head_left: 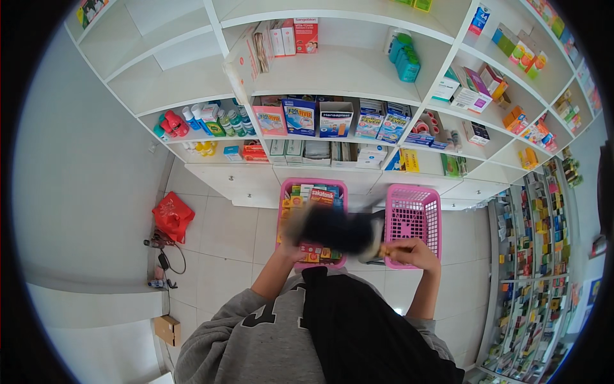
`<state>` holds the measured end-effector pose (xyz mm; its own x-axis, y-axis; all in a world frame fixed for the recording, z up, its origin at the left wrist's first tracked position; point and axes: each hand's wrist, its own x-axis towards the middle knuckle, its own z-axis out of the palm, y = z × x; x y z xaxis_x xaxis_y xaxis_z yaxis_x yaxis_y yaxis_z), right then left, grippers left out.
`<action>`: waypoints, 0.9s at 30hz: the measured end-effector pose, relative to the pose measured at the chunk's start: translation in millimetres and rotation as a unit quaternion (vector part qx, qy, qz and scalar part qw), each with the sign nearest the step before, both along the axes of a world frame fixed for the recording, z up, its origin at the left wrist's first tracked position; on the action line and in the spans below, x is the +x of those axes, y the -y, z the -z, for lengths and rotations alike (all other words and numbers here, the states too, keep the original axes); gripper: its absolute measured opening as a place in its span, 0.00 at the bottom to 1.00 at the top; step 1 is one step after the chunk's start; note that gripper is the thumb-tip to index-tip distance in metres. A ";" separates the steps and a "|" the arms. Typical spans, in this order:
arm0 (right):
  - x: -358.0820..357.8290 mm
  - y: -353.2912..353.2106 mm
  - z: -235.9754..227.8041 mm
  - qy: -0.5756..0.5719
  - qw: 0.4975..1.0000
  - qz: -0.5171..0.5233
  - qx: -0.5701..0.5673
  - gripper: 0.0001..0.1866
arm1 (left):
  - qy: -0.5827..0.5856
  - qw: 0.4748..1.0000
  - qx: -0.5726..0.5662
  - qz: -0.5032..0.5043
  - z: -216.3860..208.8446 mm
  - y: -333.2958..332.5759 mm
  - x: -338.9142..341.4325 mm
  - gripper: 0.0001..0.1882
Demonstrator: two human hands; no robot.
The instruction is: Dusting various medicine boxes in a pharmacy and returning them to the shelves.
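Observation:
My right hand [412, 253] is closed around the short tan handle of a dark, brush-like thing [342, 232]. Motion smears its dark part, so I cannot make out its exact kind. My left hand [293, 240] is at the other end of the dark part, its fingers blurred; whether it grips or only touches is unclear. Beneath lies a pink basket [313, 181] packed with small medicine boxes [295, 200], partly hidden by the dark thing. A red box [322, 196] lies on top of them. Just beyond my right hand stands a second pink basket [413, 187] with lattice sides.
White shelves [339, 70] rise ahead, holding boxes, turquoise bottles [407, 61] and fever-patch packs [299, 117]. Drawers [243, 182] sit below. On the tiled floor at left are a red plastic bag [173, 216], cables [169, 259] and a cardboard box [167, 330]. Stocked racks [537, 256] line the right.

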<state>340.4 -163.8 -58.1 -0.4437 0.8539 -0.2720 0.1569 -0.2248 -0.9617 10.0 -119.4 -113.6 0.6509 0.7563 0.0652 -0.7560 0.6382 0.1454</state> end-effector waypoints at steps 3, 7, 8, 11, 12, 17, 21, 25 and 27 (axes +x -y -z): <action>-0.9 0.5 -2.7 -0.022 0.998 0.057 -0.021 0.16 | -0.146 0.982 -0.099 -0.060 -0.8 -0.5 1.3 0.26; -3.4 1.6 -11.9 -0.005 1.000 -0.013 0.028 0.17 | -0.131 0.986 -0.079 -0.071 1.4 -0.8 2.2 0.27; -5.7 2.0 -13.4 -0.003 0.999 0.022 0.023 0.17 | -0.150 0.981 -0.092 -0.079 2.1 -0.8 2.2 0.27; -8.1 2.1 -17.2 -0.012 0.998 0.058 0.015 0.17 | -0.065 0.996 -0.021 -0.055 2.6 2.4 3.9 0.29; -8.0 1.8 -17.4 -0.006 1.000 0.014 0.022 0.17 | -0.136 0.985 -0.061 -0.084 2.3 3.2 4.1 0.29; -0.9 4.2 -13.5 0.015 0.998 0.041 0.034 0.17 | -0.159 0.978 -0.116 -0.069 -1.5 -0.7 1.5 0.30; 8.4 11.3 -12.8 0.003 0.999 0.026 0.028 0.16 | -0.198 0.969 -0.115 -0.087 -2.0 0.8 5.0 0.30; 11.5 16.6 -12.1 0.007 0.998 -0.025 0.057 0.15 | 0.027 0.999 -0.023 0.009 1.2 2.1 10.0 0.28; 10.6 16.0 -10.2 0.005 0.999 0.033 0.012 0.15 | -0.238 0.961 -0.029 -0.134 3.6 5.2 10.9 0.28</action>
<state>351.0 -179.8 -47.9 -0.3837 0.8874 -0.2556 0.1522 -0.2123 -0.9653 20.9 -124.6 -117.1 0.3772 0.8946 -0.2397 -0.7510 0.4469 0.4860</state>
